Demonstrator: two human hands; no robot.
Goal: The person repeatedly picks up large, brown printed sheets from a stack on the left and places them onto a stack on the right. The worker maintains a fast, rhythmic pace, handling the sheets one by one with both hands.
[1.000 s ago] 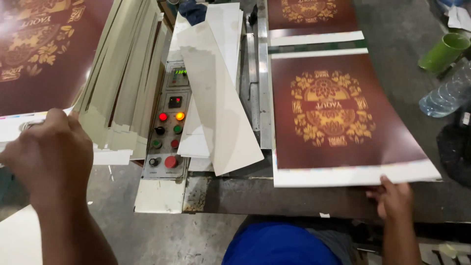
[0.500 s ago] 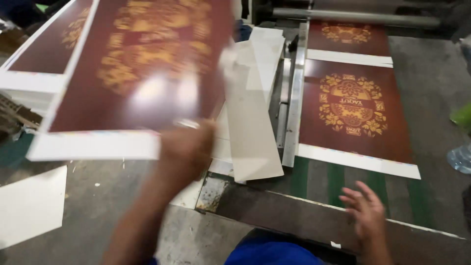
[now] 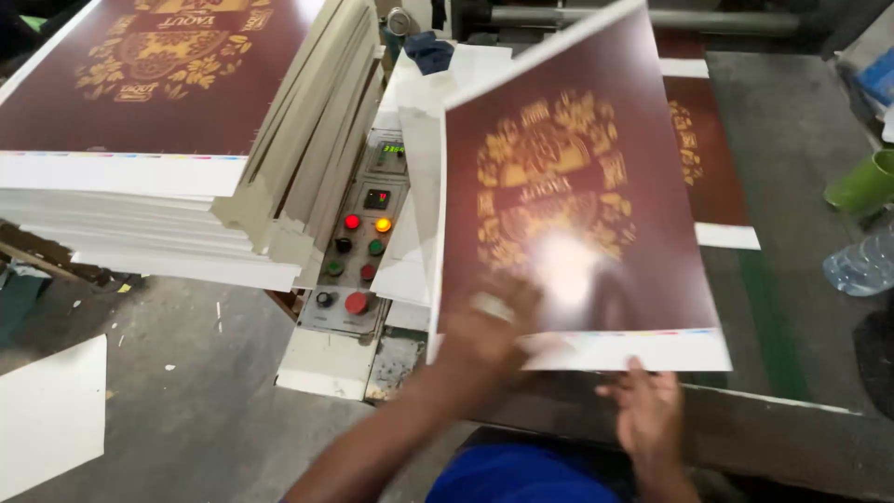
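Head view: both hands hold one large glossy sheet of dark maroon card printed with a gold ornamental emblem [image 3: 568, 205], which is lifted off the machine bed and tilted, its far edge raised toward the top of the frame and its white bottom margin nearest the person. The left hand [image 3: 489, 326] is closed on the sheet near its lower left corner, fingers lying on the printed face; motion blur hides the thumb. The right hand [image 3: 647, 405] sits under the white bottom margin, fingertips touching its lower edge, fingers spread rather than clenched. Beneath and behind the lifted sheet, a second maroon printed sheet [image 3: 703, 158] lies flat on the grey machine bed [image 3: 792, 168]. Left of the lifted sheet stands a grey control panel [image 3: 358, 251] carrying a lit red lamp, a lit amber lamp, green and dark push buttons and a large red round button. Left of the panel, a tall stack of identical maroon and gold printed sheets [image 3: 149, 84] rests with white edges facing the person. A loose white sheet [image 3: 47, 414] lies on the concrete floor at lower left. At the right edge stand a green plastic cup [image 3: 861, 182] and, just beside it, a clear plastic water bottle [image 3: 861, 265].
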